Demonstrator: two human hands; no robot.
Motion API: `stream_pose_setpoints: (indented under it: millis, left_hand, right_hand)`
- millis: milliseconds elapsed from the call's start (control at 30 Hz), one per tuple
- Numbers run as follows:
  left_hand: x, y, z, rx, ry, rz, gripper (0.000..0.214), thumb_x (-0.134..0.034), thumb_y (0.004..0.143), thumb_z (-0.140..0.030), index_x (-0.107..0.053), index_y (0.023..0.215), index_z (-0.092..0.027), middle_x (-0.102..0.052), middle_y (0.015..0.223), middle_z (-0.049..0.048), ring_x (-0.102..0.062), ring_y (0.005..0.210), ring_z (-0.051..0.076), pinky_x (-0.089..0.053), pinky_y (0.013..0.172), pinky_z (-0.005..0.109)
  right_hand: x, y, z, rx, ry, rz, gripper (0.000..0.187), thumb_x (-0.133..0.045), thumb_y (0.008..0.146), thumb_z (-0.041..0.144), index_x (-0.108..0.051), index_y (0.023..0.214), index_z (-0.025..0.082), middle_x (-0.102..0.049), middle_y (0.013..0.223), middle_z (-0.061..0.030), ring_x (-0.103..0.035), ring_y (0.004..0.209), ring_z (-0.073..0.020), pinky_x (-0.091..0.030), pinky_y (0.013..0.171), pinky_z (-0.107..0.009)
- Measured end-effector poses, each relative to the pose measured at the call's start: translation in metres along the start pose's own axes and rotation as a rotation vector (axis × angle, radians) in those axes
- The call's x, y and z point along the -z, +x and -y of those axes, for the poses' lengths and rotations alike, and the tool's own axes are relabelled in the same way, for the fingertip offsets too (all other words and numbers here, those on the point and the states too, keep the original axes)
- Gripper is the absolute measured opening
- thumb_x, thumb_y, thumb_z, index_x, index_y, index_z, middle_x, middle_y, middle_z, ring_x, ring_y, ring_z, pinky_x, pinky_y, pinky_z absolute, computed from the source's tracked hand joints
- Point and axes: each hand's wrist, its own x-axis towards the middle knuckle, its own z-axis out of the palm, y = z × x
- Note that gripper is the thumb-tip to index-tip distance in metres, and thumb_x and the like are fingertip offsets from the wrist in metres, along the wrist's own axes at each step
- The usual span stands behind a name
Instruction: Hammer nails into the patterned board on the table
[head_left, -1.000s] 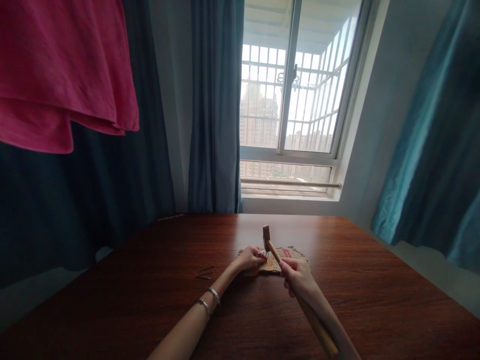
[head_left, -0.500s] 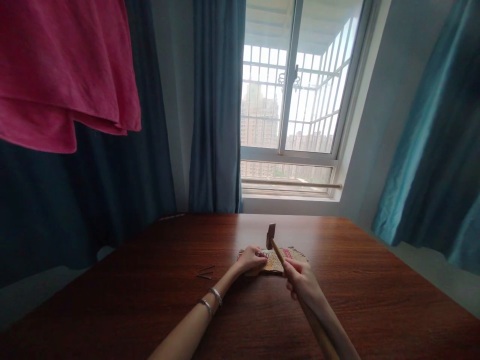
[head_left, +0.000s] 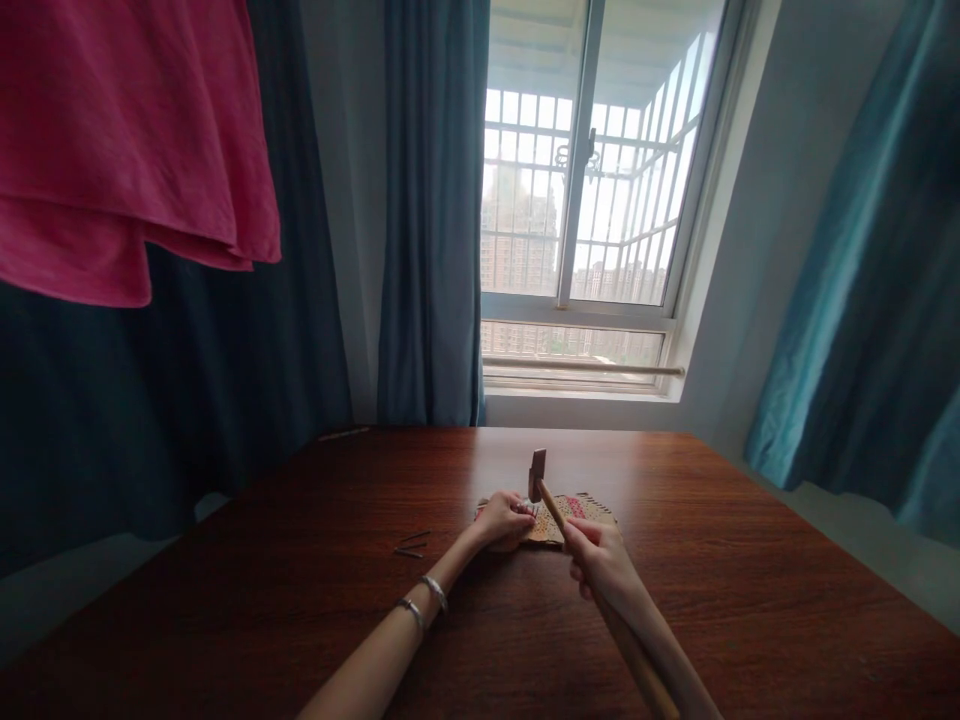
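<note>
My right hand (head_left: 600,560) is wrapped round the wooden handle of a hammer (head_left: 553,506), whose long handle runs back along my forearm. The metal head is raised above a patterned board (head_left: 574,510) with pale, yellow and pink patches and a notched edge. At the board's left part rests my left hand (head_left: 506,520), its fingers pinched on a thin dark nail (head_left: 535,509) that looks upright. The nail's lower end is hard to make out. Two silver bangles circle my left wrist.
Several loose nails (head_left: 411,546) lie on the brown wooden table (head_left: 300,620), left of my left hand. Behind the table are a barred window (head_left: 577,240) and blue curtains (head_left: 431,220). A pink cloth (head_left: 135,150) hangs at the upper left.
The hammer head has shifted slightly left and a little down, closer over my left fingertips. My left hand and the board have stayed in place.
</note>
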Motion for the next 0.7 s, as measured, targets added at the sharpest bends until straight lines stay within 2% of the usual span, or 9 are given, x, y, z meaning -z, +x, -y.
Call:
stream_pose_setpoints:
  millis: [100,267,467,700]
  left_hand:
    - [0.000,0.000,0.000,-0.007,0.004,-0.005,0.022,-0.068,0.063,-0.032,-0.073,0.065,-0.011,-0.062,0.070,0.0027,-0.051,0.061,0.012,-0.033,0.054,0.020]
    - [-0.003,0.002,0.006,-0.029,-0.027,-0.001,0.023,-0.067,0.062,-0.033,-0.073,0.069,-0.011,-0.062,0.070,0.0021,-0.052,0.062,0.011,-0.035,0.054,0.019]
    - [-0.002,0.003,0.012,-0.040,-0.026,0.014,0.024,-0.066,0.063,-0.032,-0.074,0.074,-0.012,-0.062,0.072,0.0012,-0.052,0.063,0.011,-0.036,0.055,0.018]
    - [0.001,0.002,0.009,0.007,0.004,0.005,0.029,-0.067,0.061,-0.029,-0.070,0.085,-0.014,-0.060,0.064,-0.0022,-0.050,0.060,0.010,-0.034,0.054,0.018]
  right_hand:
    - [0.001,0.001,0.002,0.004,0.016,-0.012,0.036,-0.052,0.074,0.052,-0.048,0.069,0.017,-0.045,0.060,0.0056,-0.043,0.035,-0.0049,-0.031,0.024,-0.015]
    - [0.005,0.002,0.003,-0.038,0.030,0.039,0.034,-0.054,0.072,0.050,-0.047,0.068,0.017,-0.046,0.060,0.0050,-0.042,0.035,-0.0045,-0.030,0.024,-0.015]
    - [0.004,0.001,-0.005,-0.047,0.063,0.006,0.037,-0.055,0.071,0.053,-0.049,0.068,0.016,-0.046,0.060,0.0053,-0.042,0.034,-0.0043,-0.029,0.023,-0.015]
    - [0.016,-0.001,-0.013,-0.031,0.165,-0.075,0.040,-0.061,0.069,0.052,-0.056,0.083,0.014,-0.050,0.063,0.0040,-0.043,0.036,-0.0042,-0.030,0.025,-0.015]
